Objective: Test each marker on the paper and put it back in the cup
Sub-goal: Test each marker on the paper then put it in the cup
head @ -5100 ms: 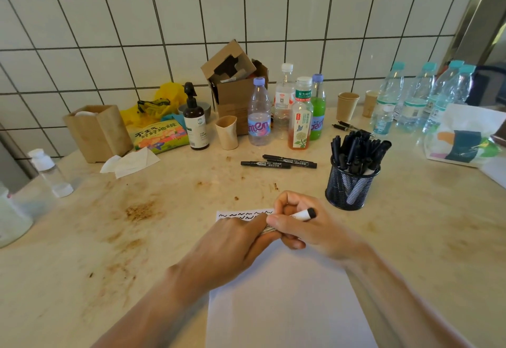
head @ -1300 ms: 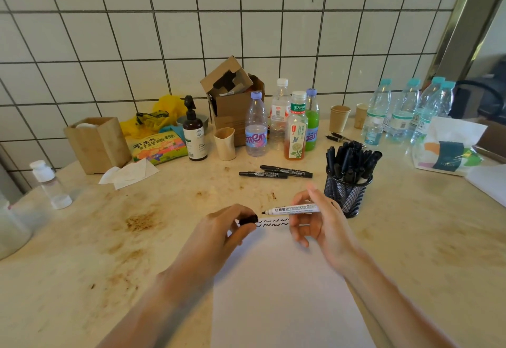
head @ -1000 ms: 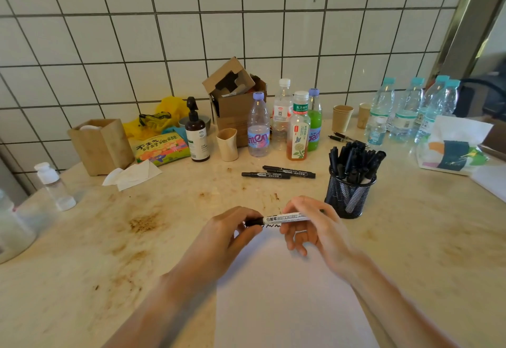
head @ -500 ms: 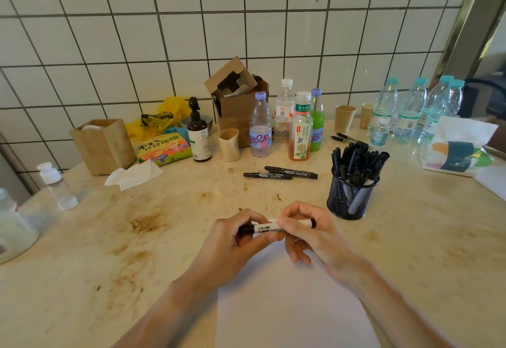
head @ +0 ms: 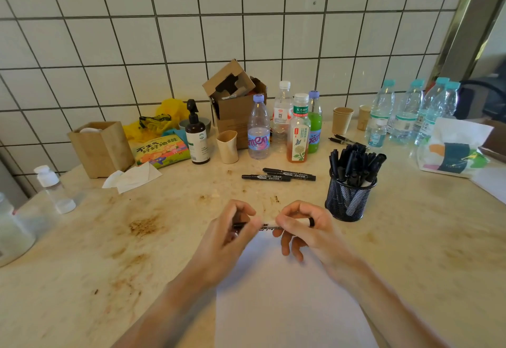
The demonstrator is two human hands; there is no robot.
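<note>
A white paper sheet (head: 287, 293) is running off the bottom edge. Above it, the left hand (head: 232, 235) and right hand (head: 304, 227) are both gripping a white-barrelled marker (head: 269, 227), mostly hiding it. Beyond, a black mesh cup (head: 349, 199) is holding markers.

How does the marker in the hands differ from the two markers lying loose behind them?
The held marker has a white barrel, while the two loose markers are black. It is gripped off the table by the left hand and right hand; the loose pair lies untouched on the countertop. All three lie roughly crosswise.
</note>
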